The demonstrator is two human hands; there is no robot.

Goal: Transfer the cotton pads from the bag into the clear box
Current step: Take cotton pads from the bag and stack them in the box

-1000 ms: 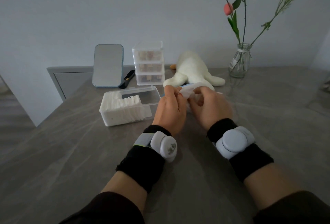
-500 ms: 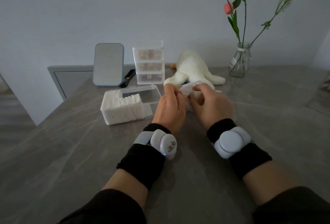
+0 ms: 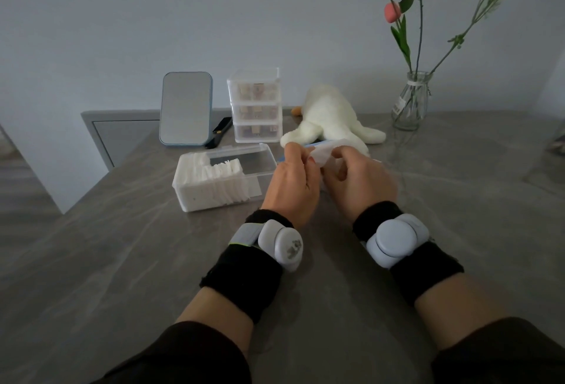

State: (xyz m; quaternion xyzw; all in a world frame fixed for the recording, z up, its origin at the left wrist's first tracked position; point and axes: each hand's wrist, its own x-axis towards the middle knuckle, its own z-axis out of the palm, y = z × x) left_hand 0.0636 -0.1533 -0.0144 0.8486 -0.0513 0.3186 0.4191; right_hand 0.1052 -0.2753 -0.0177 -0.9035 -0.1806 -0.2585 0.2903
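Observation:
A clear box (image 3: 258, 158) lies on the grey table, left of my hands. White cotton pads (image 3: 214, 180) fill its left and front part; its right part shows bare bottom. My left hand (image 3: 292, 186) and my right hand (image 3: 357, 181) meet just right of the box and both pinch the pale bag (image 3: 322, 152), held slightly above the table. A blue edge of the bag shows at its top. The hands hide most of the bag and whatever is inside it.
Behind the box stand a blue-framed mirror (image 3: 186, 109), a black strap (image 3: 218, 132) and a clear three-drawer organiser (image 3: 256, 106). A white plush toy (image 3: 331, 117) lies behind my hands. A glass vase (image 3: 411, 102) with flowers stands at the back right.
Both hands stay on the bag in almost the same place. The fingers have shifted slightly on its top edge.

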